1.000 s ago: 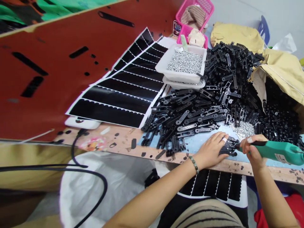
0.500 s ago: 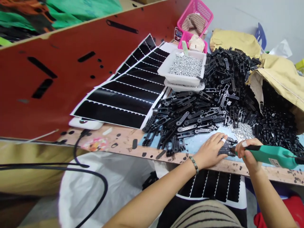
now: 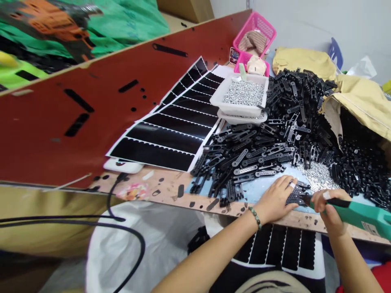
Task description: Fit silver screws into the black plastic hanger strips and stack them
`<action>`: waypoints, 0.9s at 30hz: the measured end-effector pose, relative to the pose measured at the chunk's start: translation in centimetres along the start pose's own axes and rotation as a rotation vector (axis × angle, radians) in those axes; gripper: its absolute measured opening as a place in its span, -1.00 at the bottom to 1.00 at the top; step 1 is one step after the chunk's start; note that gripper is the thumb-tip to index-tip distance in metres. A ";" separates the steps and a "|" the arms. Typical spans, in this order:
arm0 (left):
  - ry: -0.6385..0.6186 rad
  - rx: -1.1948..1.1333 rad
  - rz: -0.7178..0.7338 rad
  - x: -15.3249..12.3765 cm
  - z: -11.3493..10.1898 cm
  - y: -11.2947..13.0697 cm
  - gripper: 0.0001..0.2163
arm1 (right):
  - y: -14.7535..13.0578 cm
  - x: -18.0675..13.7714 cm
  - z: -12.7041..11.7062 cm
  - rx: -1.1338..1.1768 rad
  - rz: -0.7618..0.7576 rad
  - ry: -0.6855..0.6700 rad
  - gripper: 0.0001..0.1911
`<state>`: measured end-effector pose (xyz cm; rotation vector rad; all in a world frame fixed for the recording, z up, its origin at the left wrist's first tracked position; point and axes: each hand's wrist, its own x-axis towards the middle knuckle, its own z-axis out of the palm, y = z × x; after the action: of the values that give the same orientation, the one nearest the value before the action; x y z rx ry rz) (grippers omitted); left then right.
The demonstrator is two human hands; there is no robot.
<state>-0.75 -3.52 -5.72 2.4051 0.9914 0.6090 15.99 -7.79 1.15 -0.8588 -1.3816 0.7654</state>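
Observation:
My right hand (image 3: pixel 331 207) is wrapped around the black front end of a teal electric screwdriver (image 3: pixel 363 217). Its tip points left and meets a small group of black plastic links (image 3: pixel 295 198) at the table's front edge. My left hand (image 3: pixel 277 198) holds these links down from the left, thumb toward me and fingers reaching over their far side. The fingers partly cover the links, and the exact contact of the tip is hidden. Just beyond both hands lies a loose heap of silver screws (image 3: pixel 319 175).
A large pile of black links (image 3: pixel 250 150) spreads behind my hands. White tubs of screws (image 3: pixel 242 93) stand beyond it, left of a yellow sack (image 3: pixel 363 101). Black sticker sheets (image 3: pixel 165 126) lie near the red partition (image 3: pixel 100 110). An orange drill (image 3: pixel 55 24) is behind that.
The view has shifted, so the whole scene sits slightly lower and further right, and more of the orange drill shows. Both hands keep their places on the links and screwdriver.

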 end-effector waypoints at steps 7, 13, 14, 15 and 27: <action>-0.031 0.040 -0.028 0.1 0.1 0.3 -0.30 | -0.8 0.3 0.4 -0.001 -0.008 0.006 -0.88; -0.061 0.096 -0.067 0.2 0.0 0.9 -0.33 | -1.0 0.7 0.6 -0.041 0.011 -0.005 -0.88; -0.062 0.101 -0.069 0.2 0.0 0.9 -0.34 | -1.1 0.7 0.5 -0.050 0.022 -0.001 -0.88; -0.064 0.103 -0.068 0.2 0.0 0.9 -0.34 | -1.2 0.6 0.5 -0.055 0.029 -0.002 -0.88; -0.074 0.068 -0.060 0.3 0.0 0.6 -0.36 | -1.2 0.1 0.0 -0.016 0.057 -0.030 -0.88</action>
<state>-0.26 -3.72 -5.31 2.4287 1.0647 0.4686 15.95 -8.26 2.24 -0.9056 -1.3965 0.8150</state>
